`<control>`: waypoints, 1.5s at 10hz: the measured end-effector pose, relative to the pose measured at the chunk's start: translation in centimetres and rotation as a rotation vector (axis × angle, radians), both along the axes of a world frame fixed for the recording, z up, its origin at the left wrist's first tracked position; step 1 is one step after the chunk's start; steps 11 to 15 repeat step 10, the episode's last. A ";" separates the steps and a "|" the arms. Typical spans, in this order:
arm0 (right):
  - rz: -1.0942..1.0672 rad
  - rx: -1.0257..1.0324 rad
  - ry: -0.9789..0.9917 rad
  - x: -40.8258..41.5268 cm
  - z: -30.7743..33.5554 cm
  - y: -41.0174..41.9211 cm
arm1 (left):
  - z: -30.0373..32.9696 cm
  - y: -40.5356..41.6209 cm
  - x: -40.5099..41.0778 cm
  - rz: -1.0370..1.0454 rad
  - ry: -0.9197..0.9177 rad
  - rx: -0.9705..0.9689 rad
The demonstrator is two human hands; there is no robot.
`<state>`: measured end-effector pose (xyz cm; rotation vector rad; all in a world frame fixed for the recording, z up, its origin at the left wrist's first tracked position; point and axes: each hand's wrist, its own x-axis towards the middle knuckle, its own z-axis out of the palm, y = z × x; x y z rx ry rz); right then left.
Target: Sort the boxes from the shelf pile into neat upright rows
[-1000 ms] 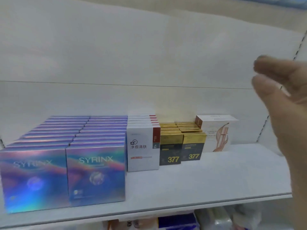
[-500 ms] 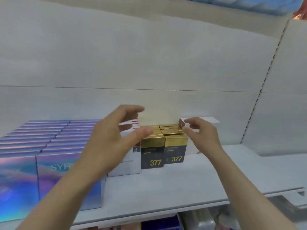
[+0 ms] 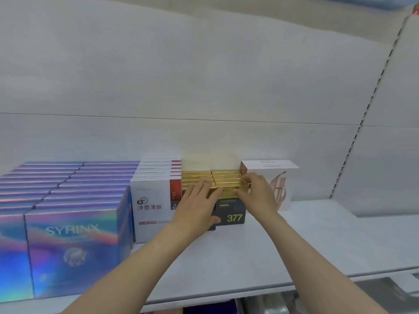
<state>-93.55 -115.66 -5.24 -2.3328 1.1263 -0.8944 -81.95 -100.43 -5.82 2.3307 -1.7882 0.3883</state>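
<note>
From the head camera, which is the only view, I see a person with both hands on the gold-and-black "377" boxes [image 3: 230,213] that stand in two short rows in the middle of the white shelf [image 3: 306,241]. The left hand [image 3: 199,207] lies flat over the left row, fingers straight on the gold tops and the thumb against the dark front of the first box. The right hand [image 3: 257,192] has its fingers curled over the gold top edge of the right row, and it seems to pinch the front box there, though I cannot tell how firmly. The two hands are close together, with only a small gap between them. To my judgement the sorting is nearly done: the holographic SYRINX boxes [image 3: 72,245] stand upright in two long rows at the left, the white boxes with the red stripe [image 3: 154,207] stand in one row just beside them, and the white box with the pink figure [image 3: 281,186] stands at the right of the gold rows. What is left seems to be only to square the 377 rows. The left front 377 box is mostly hidden by the left hand, the far-left SYRINX row is cut off by the frame, and the items under the shelf are too blurred to name.
</note>
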 end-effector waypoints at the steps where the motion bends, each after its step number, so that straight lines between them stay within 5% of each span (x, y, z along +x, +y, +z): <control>1: 0.008 -0.007 0.011 0.0 -0.1 0.0 | -0.2 0.0 -0.1 -0.007 -0.009 -0.031; 7: 0.033 -0.004 0.044 -1.0 -0.4 0.2 | 1.2 1.8 -1.4 0.011 0.039 -0.125; 10: 0.063 -0.020 -0.010 -2.2 0.8 -0.1 | 6.1 9.1 -2.0 0.092 0.258 -0.409; 15: 0.063 -0.020 -0.010 -2.2 0.8 -0.1 | 6.1 9.1 -2.0 0.092 0.258 -0.409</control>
